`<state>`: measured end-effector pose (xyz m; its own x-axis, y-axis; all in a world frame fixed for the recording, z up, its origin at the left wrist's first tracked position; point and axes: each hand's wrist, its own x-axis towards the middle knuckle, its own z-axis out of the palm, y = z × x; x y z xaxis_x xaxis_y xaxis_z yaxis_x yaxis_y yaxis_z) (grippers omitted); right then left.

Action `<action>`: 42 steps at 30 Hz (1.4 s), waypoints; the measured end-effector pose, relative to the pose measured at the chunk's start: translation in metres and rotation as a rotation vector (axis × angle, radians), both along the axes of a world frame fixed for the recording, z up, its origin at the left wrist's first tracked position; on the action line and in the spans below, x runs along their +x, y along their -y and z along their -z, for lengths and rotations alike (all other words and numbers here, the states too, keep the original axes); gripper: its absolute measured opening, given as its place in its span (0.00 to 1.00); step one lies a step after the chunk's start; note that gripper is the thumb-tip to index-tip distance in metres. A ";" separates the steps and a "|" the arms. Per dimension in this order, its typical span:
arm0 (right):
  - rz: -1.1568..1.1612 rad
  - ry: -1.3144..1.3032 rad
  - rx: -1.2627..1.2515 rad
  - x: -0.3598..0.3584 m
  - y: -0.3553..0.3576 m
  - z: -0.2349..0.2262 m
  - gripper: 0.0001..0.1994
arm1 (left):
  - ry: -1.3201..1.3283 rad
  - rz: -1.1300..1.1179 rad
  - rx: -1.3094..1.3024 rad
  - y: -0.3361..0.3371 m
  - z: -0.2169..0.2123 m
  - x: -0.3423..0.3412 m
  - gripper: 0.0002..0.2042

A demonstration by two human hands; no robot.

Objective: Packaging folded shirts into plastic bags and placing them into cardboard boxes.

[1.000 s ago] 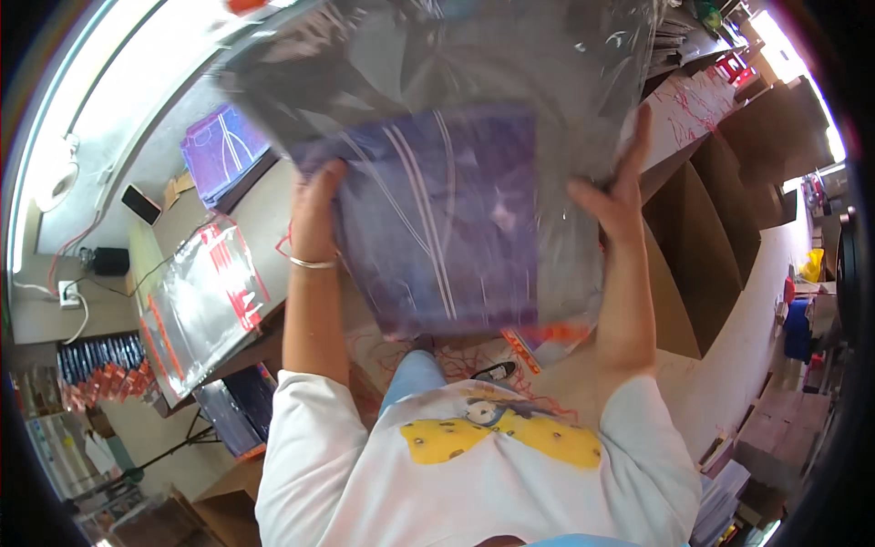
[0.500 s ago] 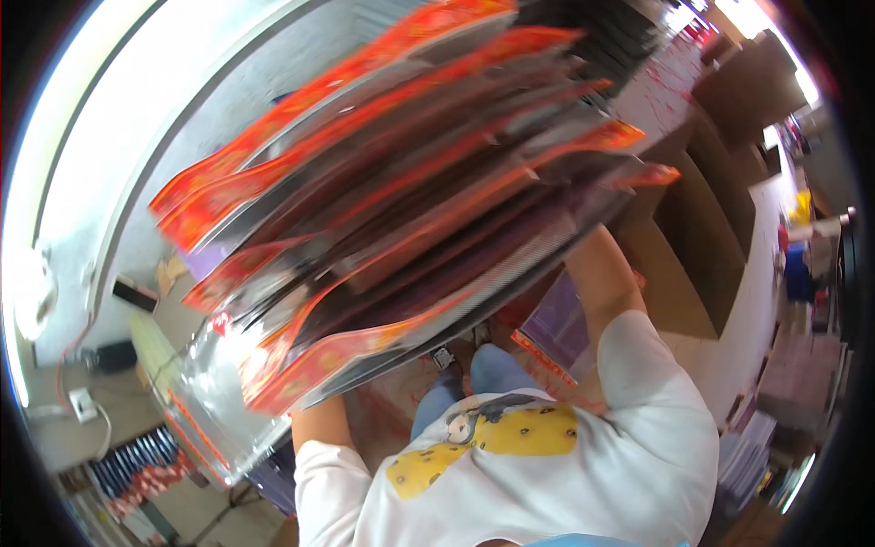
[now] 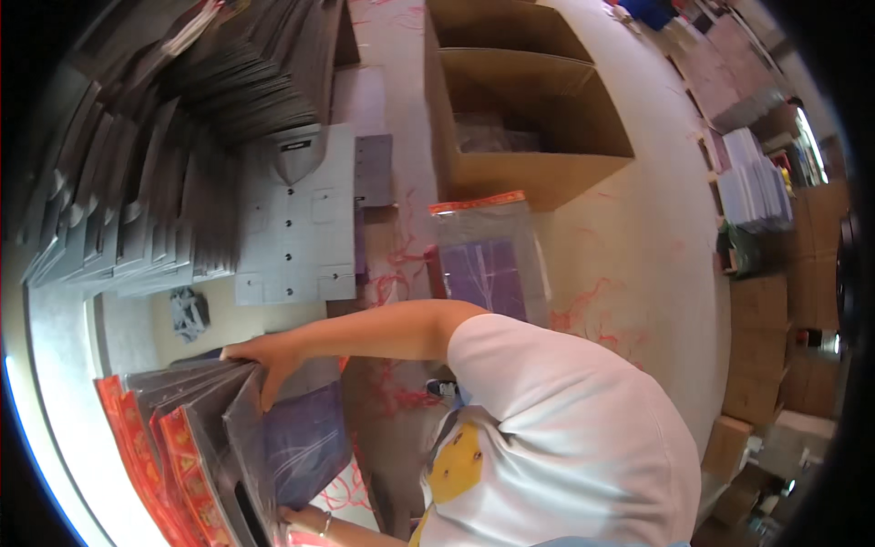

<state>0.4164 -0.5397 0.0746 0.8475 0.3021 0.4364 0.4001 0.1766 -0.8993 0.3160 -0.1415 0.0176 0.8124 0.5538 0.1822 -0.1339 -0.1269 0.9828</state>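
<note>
A stack of bagged flat packages (image 3: 196,465), dark inside clear plastic with orange-red printed bands, stands on edge at the lower left. My right hand (image 3: 264,360) reaches across to its far end, closed over the top corners of the packages. At the near end, my left hand (image 3: 305,521), with a bracelet at the wrist, is pressed to the side of the stack; its fingers are only partly visible. Beside the stack lies a purple bagged package (image 3: 305,433).
Beyond my right arm are a grey folded shirt (image 3: 310,237) with dark buttons and tall piles of grey folded garments (image 3: 155,191). A large open cardboard box (image 3: 547,178) stands on the floor near another bagged package (image 3: 483,264). Red string scraps (image 3: 396,273) litter the floor.
My view and body have turned left. The stack has gone from in front of me, held up high, to the lower left, with both hands still at its ends.
</note>
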 end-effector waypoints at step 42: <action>-1.247 0.139 -0.169 -0.541 -0.429 -0.131 0.35 | 0.413 -1.156 -0.015 0.030 -0.160 -0.784 0.35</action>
